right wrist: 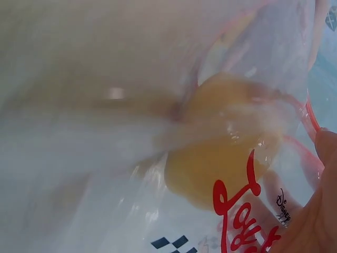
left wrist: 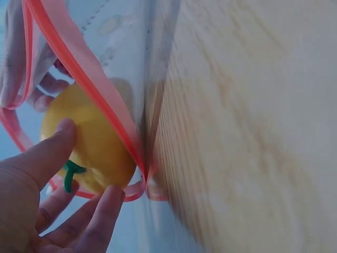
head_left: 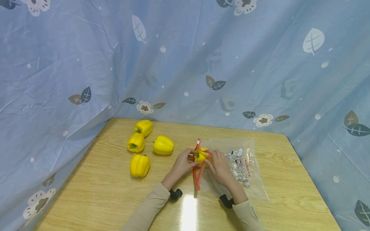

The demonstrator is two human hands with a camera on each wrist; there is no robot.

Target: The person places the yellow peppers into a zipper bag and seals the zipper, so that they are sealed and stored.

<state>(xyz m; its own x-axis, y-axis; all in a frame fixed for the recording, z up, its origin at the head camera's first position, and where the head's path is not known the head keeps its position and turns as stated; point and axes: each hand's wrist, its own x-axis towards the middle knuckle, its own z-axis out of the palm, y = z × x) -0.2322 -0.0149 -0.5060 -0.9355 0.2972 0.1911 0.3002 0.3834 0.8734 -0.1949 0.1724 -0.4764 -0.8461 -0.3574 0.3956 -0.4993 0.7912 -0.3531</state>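
A yellow bell pepper (head_left: 201, 157) with a green stem is partway inside the mouth of a clear zip bag (head_left: 257, 187). My left hand (head_left: 182, 164) grips the pepper at its stem end, thumb and fingers spread around the stem in the left wrist view. The bag's red zip strip (left wrist: 100, 97) loops around the pepper. On the other side, my right hand (head_left: 221, 166) pinches the red edge of the mouth. Through the printed plastic, the right wrist view shows the pepper's body (right wrist: 210, 174) blurred.
Left of the hands lie more yellow bell peppers: one nearest the bag (head_left: 163, 145), one at the front (head_left: 140, 166), and two close together (head_left: 136, 142) at the back. The wooden table (head_left: 95, 192) meets a blue patterned curtain (head_left: 179, 57) behind and at the sides.
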